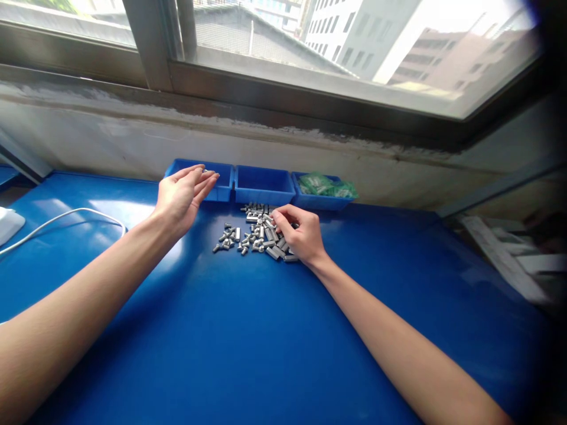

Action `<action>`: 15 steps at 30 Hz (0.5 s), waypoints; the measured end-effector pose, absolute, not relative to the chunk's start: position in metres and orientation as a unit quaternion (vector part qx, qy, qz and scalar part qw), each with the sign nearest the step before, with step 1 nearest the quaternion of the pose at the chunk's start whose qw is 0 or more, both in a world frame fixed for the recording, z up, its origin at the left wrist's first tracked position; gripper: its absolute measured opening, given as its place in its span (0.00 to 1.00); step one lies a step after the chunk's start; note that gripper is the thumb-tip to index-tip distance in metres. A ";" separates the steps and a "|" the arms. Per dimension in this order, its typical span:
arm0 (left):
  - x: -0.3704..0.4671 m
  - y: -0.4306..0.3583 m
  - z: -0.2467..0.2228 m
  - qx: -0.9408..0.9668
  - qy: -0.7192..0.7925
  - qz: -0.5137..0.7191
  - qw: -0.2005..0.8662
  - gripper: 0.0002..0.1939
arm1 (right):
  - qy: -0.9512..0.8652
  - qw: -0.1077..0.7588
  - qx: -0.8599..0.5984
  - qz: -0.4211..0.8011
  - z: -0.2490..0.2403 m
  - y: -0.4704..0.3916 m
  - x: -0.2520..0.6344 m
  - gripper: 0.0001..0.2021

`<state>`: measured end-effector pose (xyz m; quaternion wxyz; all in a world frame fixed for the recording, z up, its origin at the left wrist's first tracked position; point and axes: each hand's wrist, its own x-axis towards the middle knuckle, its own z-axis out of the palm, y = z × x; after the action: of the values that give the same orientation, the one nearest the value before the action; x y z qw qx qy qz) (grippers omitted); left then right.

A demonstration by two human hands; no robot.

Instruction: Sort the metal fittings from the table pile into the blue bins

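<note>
My left hand (183, 192) is over the left blue bin (225, 177), its fingers pinched around a small metal piece (205, 170) that barely shows. Over the right part of a loose pile of metal screws and hex standoffs (261, 233) is my right hand (303, 230), with thumb and forefinger together at the pieces. What those fingertips grip, if anything, is too small to tell. A few screws (225, 239) lie at the pile's left side, below the left bin.
A middle blue bin (264, 192) and a right blue bin (321, 202) holding green-and-clear packets (325, 185) stand along the wall on the blue table (248, 342). A white cable (75, 211) runs from a white object (9, 226) at left. Window above.
</note>
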<state>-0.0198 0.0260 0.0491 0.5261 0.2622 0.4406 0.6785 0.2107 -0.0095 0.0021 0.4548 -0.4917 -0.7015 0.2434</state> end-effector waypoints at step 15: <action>-0.051 0.021 0.066 0.882 0.414 0.071 0.212 0.15 | -0.704 0.455 -0.491 0.240 0.002 -0.009 0.211 0.12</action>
<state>-0.0511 0.0213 0.0658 0.2116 0.8824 0.4142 0.0708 0.2107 -0.0089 0.0022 0.4548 -0.4907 -0.7035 0.2395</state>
